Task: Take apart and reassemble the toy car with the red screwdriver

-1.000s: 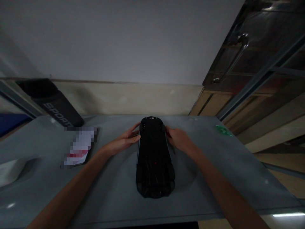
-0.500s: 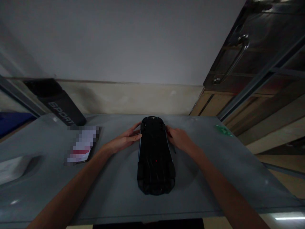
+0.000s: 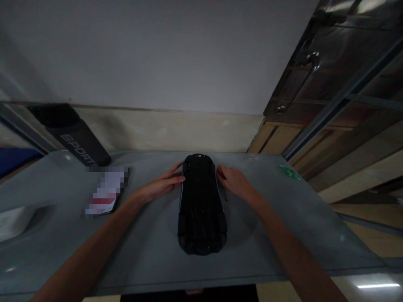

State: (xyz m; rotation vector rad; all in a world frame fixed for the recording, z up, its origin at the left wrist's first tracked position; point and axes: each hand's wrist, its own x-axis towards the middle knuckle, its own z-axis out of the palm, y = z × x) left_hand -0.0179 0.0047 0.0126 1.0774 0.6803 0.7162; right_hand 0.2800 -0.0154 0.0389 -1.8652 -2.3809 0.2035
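Note:
A black toy car (image 3: 201, 197) lies upside down on the grey table, its dark underside and wheels facing up. Along its left side, my left hand (image 3: 162, 184) rests with fingers stretched and apart, fingertips against the edge near the far wheel. My right hand (image 3: 234, 180) is at the opposite side, close to the other far wheel, its fingers curled together. A thin dark piece (image 3: 226, 195) shows just below that hand; whether the fingers hold it is unclear in the dim light.
A phone (image 3: 107, 191), its screen blurred out, lies left of my left arm. Behind it leans a dark bottle (image 3: 78, 142) marked SPORT. A white object (image 3: 15, 222) sits at the left edge, a small green packet (image 3: 289, 172) at the right. A wall (image 3: 176, 130) rises behind the table.
The whole view has shifted slightly, so everything sits a little further left. Both hands keep nearly the same places beside the toy car.

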